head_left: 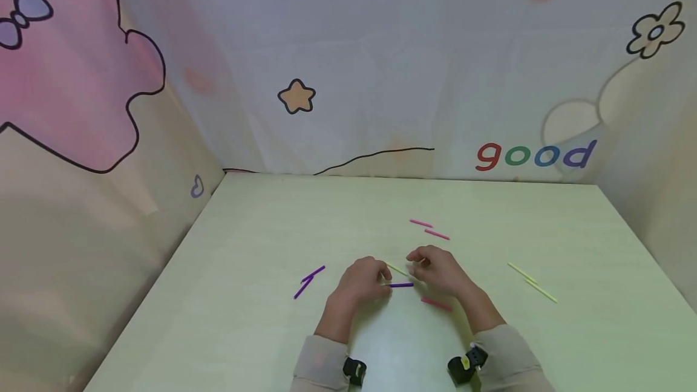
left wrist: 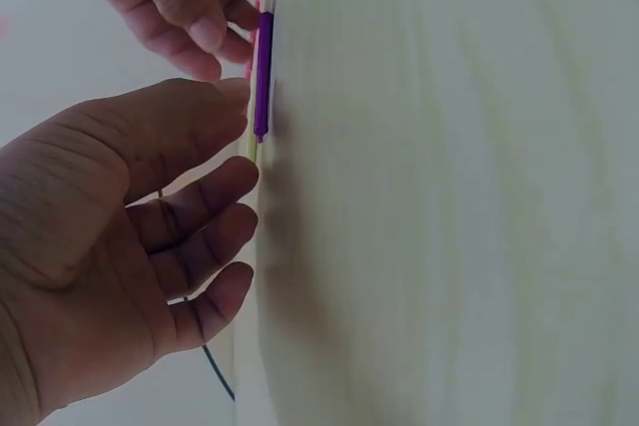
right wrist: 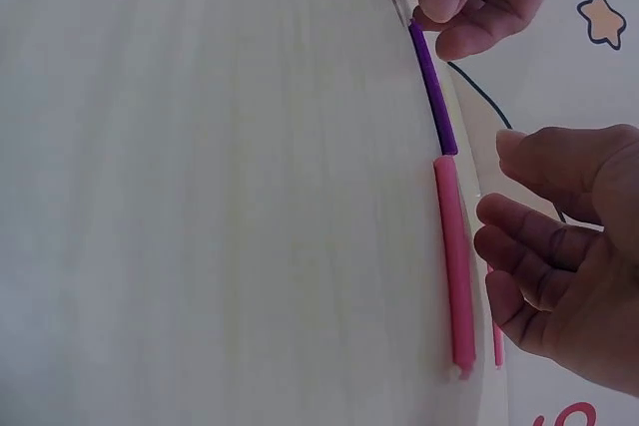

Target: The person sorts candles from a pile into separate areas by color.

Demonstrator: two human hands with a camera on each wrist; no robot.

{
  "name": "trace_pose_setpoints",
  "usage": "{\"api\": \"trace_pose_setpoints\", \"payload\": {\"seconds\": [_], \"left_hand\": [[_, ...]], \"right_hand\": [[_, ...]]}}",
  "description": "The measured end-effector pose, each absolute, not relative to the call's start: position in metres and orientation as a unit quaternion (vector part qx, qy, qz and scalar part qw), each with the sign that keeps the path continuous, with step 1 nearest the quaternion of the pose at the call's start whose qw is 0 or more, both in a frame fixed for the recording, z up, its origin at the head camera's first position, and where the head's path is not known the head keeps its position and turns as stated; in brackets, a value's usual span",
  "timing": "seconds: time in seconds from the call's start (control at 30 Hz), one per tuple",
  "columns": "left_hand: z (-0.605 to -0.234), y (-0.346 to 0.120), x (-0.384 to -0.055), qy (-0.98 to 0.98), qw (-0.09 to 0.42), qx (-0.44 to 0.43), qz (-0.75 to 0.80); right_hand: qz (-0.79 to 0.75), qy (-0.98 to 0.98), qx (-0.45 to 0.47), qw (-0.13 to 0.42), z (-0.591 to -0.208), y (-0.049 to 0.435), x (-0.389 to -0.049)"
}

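"What's taking up the most room?"

"A printed backdrop (head_left: 348,47) is rising at the rear, and a pale bench (head_left: 245,228) is stretching out before it."

"And the hands?"

"The left hand (head_left: 363,280) is reaching in with thumb and fingers parted, right by one end of a purple stick (head_left: 402,285); I can't tell whether it's touching. The right hand (head_left: 437,270) is hovering opposite, its fingers loosely bent and spread from the thumb."

"Where are the sticks?"

"The purple one is lying between the hands, a yellow stick (head_left: 397,269) is resting just beyond it, and a pink stick (head_left: 436,304) is lying nearer the person. Two more purple sticks (head_left: 313,274) are lying to the left, two yellow sticks (head_left: 541,291) to the right, and two pink sticks (head_left: 437,235) farther back."
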State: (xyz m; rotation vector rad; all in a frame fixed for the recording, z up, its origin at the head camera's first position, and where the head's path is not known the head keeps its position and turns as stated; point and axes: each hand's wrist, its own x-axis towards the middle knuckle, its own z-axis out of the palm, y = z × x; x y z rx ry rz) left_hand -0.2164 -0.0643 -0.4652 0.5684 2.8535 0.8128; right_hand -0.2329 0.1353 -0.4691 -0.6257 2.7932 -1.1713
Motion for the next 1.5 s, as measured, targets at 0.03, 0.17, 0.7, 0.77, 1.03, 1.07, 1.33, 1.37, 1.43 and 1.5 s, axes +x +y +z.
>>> {"api": "trace_pose_setpoints", "payload": {"seconds": [0.03,0.17,0.7,0.77,1.03,1.07,1.33,1.37,1.43,1.5], "left_hand": [[-0.465,-0.063,-0.216,0.941,0.062,0.191,0.272],[-0.466,-0.06,-0.216,0.937,0.072,0.195,0.279],[-0.47,-0.056,-0.22,0.939,0.088,0.192,0.272],[-0.47,-0.056,-0.22,0.939,0.089,0.192,0.27],[-0.466,-0.056,-0.217,0.942,0.064,0.205,0.259],[-0.466,-0.055,-0.217,0.943,0.062,0.205,0.256],[-0.464,-0.051,-0.216,0.939,0.1,0.187,0.272],[-0.464,-0.051,-0.216,0.938,0.103,0.186,0.274],[-0.464,-0.05,-0.215,0.939,0.104,0.188,0.269],[-0.464,-0.05,-0.215,0.941,0.101,0.19,0.262]], "right_hand": [[-0.378,0.902,-0.207,0.027,-0.469,0.134,-0.235],[-0.376,0.9,-0.214,0.05,-0.47,0.131,-0.239],[-0.34,0.909,-0.233,0.066,-0.475,0.125,-0.25],[-0.337,0.911,-0.23,0.063,-0.475,0.125,-0.25],[-0.364,0.905,-0.213,0.052,-0.474,0.123,-0.245],[-0.365,0.905,-0.214,0.049,-0.475,0.123,-0.245],[-0.367,0.906,-0.207,0.048,-0.477,0.123,-0.242],[-0.366,0.906,-0.207,0.048,-0.477,0.123,-0.243],[-0.365,0.906,-0.211,0.048,-0.477,0.123,-0.243],[-0.363,0.905,-0.217,0.047,-0.477,0.123,-0.244]]}}
